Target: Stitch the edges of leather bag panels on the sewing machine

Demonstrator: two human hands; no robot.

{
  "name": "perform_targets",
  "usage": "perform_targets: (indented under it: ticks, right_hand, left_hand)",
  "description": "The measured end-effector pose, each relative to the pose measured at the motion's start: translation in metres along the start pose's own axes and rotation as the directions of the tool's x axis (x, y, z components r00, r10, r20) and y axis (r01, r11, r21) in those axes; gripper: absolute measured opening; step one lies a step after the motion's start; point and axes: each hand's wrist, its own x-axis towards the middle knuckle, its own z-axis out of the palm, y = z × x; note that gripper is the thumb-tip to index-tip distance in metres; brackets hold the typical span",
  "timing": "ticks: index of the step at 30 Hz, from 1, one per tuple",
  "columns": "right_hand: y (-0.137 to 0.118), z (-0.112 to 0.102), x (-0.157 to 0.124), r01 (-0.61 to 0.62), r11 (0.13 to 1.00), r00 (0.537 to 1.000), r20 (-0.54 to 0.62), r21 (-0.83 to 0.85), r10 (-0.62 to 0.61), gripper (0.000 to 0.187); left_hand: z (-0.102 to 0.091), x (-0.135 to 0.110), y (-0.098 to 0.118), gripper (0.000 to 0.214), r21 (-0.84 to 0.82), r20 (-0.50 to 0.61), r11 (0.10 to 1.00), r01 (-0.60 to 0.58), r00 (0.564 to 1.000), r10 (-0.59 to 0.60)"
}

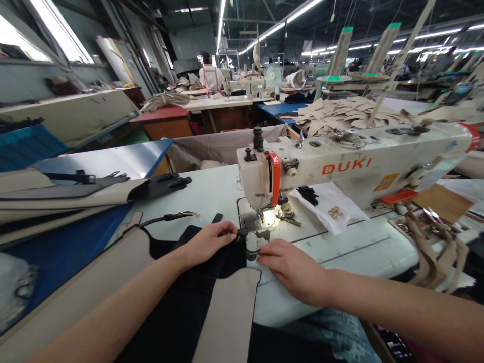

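A black and beige fabric panel [234, 297] lies across the front of the sewing machine table and hangs towards me. My left hand [209, 243] is closed in a pinch on a small black tab [242, 233] at the panel's edge, left of the needle area. Just right of it, my right hand [289, 267] has its fingers together at the end of a short black strap [252, 254]. The sewing machine [264, 174] stands directly beyond both hands, its lamp lighting the needle plate [249, 214]. My fingertips partly hide the tab and the strap end.
Black strips [308, 195] and small gold-coloured metal rings [334, 212] lie on a white sheet [350, 209] under the machine arm. Stacked beige and black panels [75, 194] rest at left. Beige cut pieces [340, 115] are heaped behind. A person [210, 78] sits farther back.
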Motion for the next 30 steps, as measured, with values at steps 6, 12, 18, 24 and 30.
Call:
perform_targets:
  ticks: [6, 12, 18, 24, 30]
  right_hand:
    - [0.003, -0.001, 0.005, 0.141, 0.985, 0.986, 0.1, -0.098, -0.131, 0.032]
    - [-0.005, -0.002, 0.009, 0.14, 0.964, 0.988, 0.027, 0.224, -0.15, 0.021]
    - [-0.022, 0.008, 0.004, -0.099, 0.878, 0.994, 0.001, 0.467, 0.111, 0.038]
    - [-0.031, 0.007, 0.005, -0.261, 0.743, 0.957, 0.062, 0.616, 0.285, 0.044]
    - [-0.033, 0.015, 0.021, -0.362, -0.267, 0.86, 0.431, 0.893, 0.275, 0.04]
  left_hand:
    - [-0.002, 0.001, 0.0, 0.024, -0.079, 0.014, 0.997, 0.018, 1.0, -0.017]
    - [-0.003, 0.003, -0.001, 0.025, -0.254, 0.039, 0.965, 0.066, 0.998, -0.058]
    - [-0.004, 0.003, -0.001, 0.025, -0.417, 0.07, 0.901, 0.115, 0.993, -0.095]
    - [-0.005, 0.001, 0.0, 0.025, -0.438, 0.089, 0.891, 0.116, 0.992, -0.085]
    - [-0.006, 0.0, 0.005, 0.024, -0.404, 0.083, 0.91, 0.089, 0.995, -0.06]
